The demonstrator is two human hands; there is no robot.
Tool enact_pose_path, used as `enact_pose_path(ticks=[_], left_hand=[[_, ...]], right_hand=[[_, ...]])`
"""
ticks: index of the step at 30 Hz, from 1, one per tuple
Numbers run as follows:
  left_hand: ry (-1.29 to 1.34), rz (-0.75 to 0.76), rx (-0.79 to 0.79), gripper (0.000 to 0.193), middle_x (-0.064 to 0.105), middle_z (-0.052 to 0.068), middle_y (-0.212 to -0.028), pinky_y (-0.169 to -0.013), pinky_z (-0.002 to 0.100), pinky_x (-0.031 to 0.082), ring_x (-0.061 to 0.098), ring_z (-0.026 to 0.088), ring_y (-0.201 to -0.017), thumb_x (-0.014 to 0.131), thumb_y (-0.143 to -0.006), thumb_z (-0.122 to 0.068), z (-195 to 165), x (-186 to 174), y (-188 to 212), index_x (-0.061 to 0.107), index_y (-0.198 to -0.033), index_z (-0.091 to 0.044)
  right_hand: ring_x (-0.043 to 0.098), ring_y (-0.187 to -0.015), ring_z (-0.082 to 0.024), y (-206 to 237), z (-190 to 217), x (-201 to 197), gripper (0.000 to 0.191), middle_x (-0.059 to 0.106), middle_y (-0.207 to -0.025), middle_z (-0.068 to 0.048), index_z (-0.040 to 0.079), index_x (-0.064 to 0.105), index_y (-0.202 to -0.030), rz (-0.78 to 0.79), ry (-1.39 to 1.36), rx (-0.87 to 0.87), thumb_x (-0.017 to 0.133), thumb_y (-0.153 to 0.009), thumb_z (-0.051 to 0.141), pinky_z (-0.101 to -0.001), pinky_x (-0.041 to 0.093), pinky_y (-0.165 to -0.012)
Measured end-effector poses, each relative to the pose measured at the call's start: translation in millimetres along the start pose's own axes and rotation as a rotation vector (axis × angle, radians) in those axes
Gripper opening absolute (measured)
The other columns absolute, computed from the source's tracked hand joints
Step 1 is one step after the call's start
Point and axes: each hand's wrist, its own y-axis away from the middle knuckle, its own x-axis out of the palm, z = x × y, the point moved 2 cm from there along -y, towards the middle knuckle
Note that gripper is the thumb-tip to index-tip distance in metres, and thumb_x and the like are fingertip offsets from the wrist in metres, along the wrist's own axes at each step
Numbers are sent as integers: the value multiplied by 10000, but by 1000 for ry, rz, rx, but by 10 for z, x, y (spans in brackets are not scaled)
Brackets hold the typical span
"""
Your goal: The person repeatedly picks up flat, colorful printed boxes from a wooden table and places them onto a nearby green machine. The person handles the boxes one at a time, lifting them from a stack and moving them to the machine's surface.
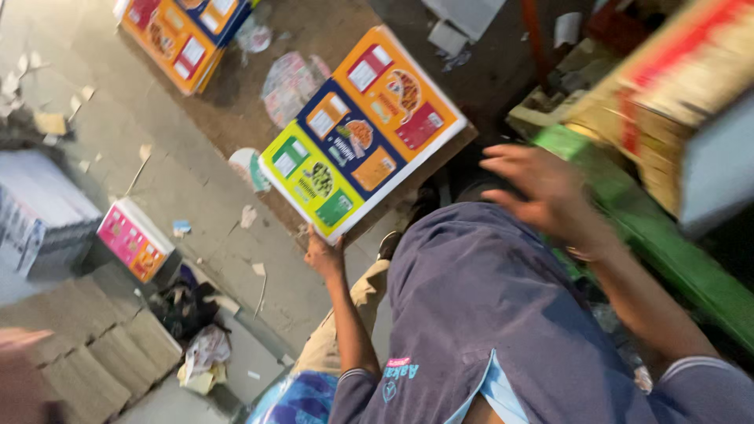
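My left hand (325,256) grips the near edge of a stack of printed cardboard sheets (363,129) with orange, dark blue and green panels showing food pictures. The stack is tilted above a brown board (236,102) on the floor. My right hand (543,188) hovers to the right of the sheets, fingers spread and blurred, holding nothing. It is near a green machine edge (667,251). My blue shirt fills the lower middle of the view.
Another pile of the same printed sheets (177,35) lies at the top left. A small pink and orange stack (132,239) and a white stack (39,208) sit left. Corrugated sheets (94,353) lie at the bottom left, and paper scraps litter the concrete floor. A blurred printed carton (683,86) is at the right.
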Motion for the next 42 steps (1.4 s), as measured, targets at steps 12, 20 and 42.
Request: enact_pose_path(ticks=[12, 20, 42], left_hand=[[921, 276, 316, 679, 649, 147, -1310, -902, 378, 552, 640, 230, -1165, 835, -905, -237, -2252, 481, -105, 467, -1452, -75], [1645, 1010, -76, 581, 600, 160, -1315, -889, 382, 602, 668, 228, -1104, 676, -997, -294, -3726, 518, -202, 468, -1444, 14], [1520, 733, 163, 647, 587, 192, -1375, -1011, 420, 505, 601, 262, -1210, 593, -1031, -433, -1478, -1094, 674, 500, -1462, 41]], right_hand=[[17, -1571, -469, 290, -2496, -468, 928, 47, -1712, -283, -21, 124, -1657, -180, 403, 1249, 396, -1093, 665, -665, 101, -1241], [310, -1391, -524, 660, -1958, -86, 865, 347, -1518, -350, -52, 336, -1528, -898, 340, 791, 600, -951, 535, -613, 251, -1148], [446, -1408, -393, -913, 1039, 114, 773, 537, -1479, -131, 157, 624, -1340, -220, 104, -248, 794, -801, 684, -593, 225, -1209]])
